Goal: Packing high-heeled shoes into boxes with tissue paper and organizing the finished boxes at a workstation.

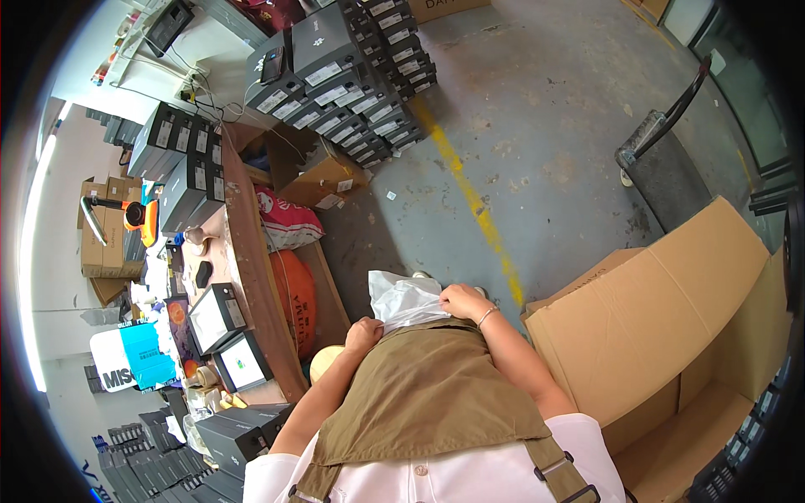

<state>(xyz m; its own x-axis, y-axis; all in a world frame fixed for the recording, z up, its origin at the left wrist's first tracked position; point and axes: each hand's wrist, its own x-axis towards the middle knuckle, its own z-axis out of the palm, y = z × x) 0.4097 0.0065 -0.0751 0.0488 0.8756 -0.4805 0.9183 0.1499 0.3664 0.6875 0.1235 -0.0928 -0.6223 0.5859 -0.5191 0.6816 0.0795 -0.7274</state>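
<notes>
A white plastic bag hangs in front of my brown apron, at waist height. My left hand is closed on the bag's near left edge, with the knuckles up. On the other side, my right hand grips the bag's right edge, a thin bracelet at its wrist. Between the two hands the plastic is spread and wrinkled. Whether anything lies inside the bag cannot be made out. The fingertips of both hands are partly hidden by the plastic and the hands themselves.
To my left stands a wooden workbench with dark boxes, an orange tape dispenser and an open box. Stacks of dark shoe-box-like cartons rise ahead. A large open cardboard box is at my right, a black-handled trolley beyond it.
</notes>
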